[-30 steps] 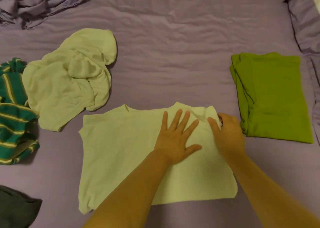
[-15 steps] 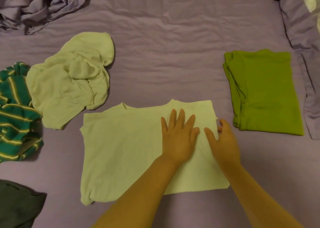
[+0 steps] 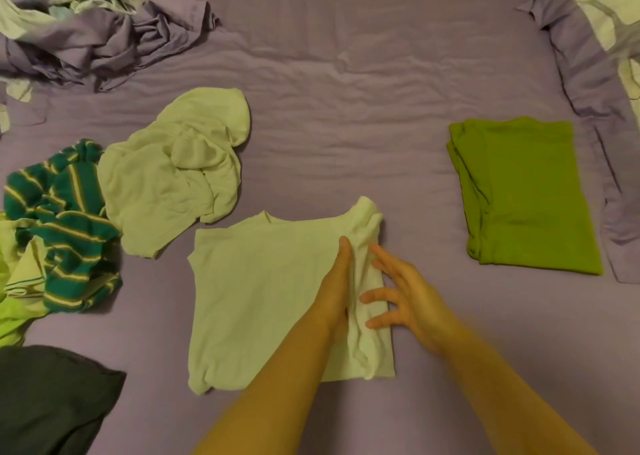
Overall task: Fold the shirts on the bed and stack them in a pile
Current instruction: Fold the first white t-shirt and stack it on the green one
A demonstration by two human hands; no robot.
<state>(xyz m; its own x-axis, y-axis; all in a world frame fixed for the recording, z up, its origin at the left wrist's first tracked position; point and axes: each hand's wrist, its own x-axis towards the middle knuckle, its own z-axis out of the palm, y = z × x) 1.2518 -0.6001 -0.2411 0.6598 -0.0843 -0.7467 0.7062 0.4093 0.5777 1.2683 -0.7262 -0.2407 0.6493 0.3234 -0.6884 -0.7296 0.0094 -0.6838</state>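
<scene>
A pale yellow-green shirt (image 3: 263, 295) lies flat on the purple bed (image 3: 346, 115), its right side bunched into a raised ridge. My left hand (image 3: 337, 288) stands on edge with straight fingers, pressing down on the shirt along that ridge. My right hand (image 3: 403, 299), fingers spread and straight, pushes the shirt's right side toward the left hand. A folded olive-green shirt (image 3: 530, 195) lies to the right. A crumpled pale shirt (image 3: 173, 174) and a green striped shirt (image 3: 59, 226) lie to the left.
A dark garment (image 3: 52, 399) sits at the bottom left, with a bright lime cloth (image 3: 10, 319) above it. Rumpled purple bedding (image 3: 97, 32) fills the top left. A purple-edged pillow (image 3: 588, 56) lies at the top right.
The left hand turned from flat on the shirt onto its edge. The right hand pushed the shirt's right side leftward, bunching it into a ridge. The camera view shifted slightly.
</scene>
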